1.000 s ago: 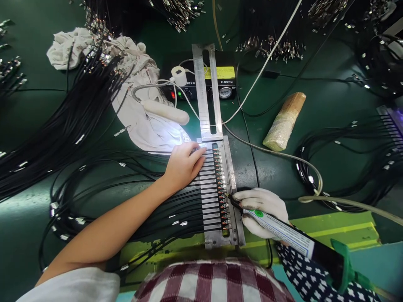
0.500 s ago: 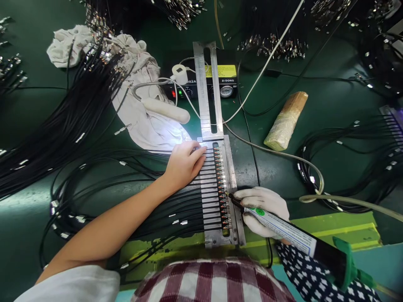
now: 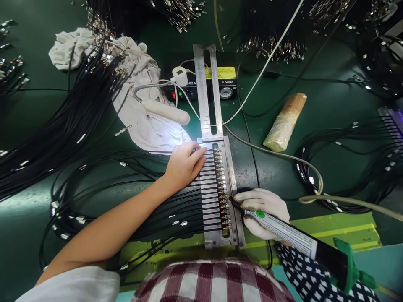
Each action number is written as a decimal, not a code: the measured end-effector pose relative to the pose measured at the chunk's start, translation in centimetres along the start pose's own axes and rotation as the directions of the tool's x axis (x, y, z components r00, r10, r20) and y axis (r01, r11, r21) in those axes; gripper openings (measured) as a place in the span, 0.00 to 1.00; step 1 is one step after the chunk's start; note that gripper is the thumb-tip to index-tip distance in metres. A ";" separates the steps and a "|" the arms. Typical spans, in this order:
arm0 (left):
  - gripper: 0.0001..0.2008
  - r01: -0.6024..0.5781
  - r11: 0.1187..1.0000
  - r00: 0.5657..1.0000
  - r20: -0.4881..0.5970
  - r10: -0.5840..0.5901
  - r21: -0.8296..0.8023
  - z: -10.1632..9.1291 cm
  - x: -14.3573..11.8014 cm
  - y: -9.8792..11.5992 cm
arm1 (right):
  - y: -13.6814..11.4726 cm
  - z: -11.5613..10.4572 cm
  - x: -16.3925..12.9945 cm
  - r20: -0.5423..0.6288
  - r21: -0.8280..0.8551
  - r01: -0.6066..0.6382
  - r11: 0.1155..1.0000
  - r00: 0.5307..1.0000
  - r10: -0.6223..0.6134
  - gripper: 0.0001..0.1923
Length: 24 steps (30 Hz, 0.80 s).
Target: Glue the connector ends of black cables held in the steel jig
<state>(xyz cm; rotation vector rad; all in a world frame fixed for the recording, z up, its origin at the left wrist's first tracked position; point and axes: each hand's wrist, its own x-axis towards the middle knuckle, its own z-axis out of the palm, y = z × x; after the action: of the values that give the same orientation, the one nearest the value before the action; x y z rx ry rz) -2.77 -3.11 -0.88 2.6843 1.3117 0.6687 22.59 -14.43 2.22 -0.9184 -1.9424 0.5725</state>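
Observation:
A slotted metal jig [image 3: 233, 176] lies in front of me with a row of black cables [image 3: 185, 207] clamped in it, their small connector tips [image 3: 222, 197] lined up in a column. My left hand [image 3: 183, 165], bare, rests flat on the jig's upper slots, pressing the cables. My right hand [image 3: 262, 209], in a white glove, grips a glue syringe [image 3: 283, 231] like a pen. Its dark needle tip [image 3: 231, 199] touches a connector about two thirds down the column.
A dispenser controller box [image 3: 220, 82] and a long metal rail [image 3: 208, 90] stand behind the jig. A white cloth [image 3: 138, 113] and a small lamp [image 3: 166, 112] lie left. Cable bundles [image 3: 63, 126] fan out left, more cables [image 3: 346, 167] right. A wrapped block [image 3: 285, 121] lies right of centre.
The syringe tip has shifted slightly down the connector column. My left hand has stayed in place on the jig.

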 end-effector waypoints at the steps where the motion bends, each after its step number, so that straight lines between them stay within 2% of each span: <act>1: 0.14 -0.003 1.000 1.000 0.002 0.003 0.002 0.0 0.0 0.0 | 0.0 0.0 0.0 -0.004 0.002 0.002 1.000 1.000 -0.002 0.09; 18: 0.14 -0.014 1.000 1.000 -0.003 0.014 -0.002 0.0 0.0 0.0 | 0.5 0.2 -0.2 -0.002 0.046 -0.046 0.998 0.999 0.046 0.11; 24: 0.14 0.003 1.000 1.000 0.001 -0.003 -0.006 -0.1 0.1 0.1 | -0.1 -0.3 -0.2 -0.026 -0.016 0.027 1.000 0.999 -0.028 0.10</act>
<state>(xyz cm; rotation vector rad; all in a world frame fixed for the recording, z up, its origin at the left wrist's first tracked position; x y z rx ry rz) -2.70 -3.14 -0.74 2.6770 1.3110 0.6699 22.94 -14.66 2.32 -0.9034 -1.9352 0.5277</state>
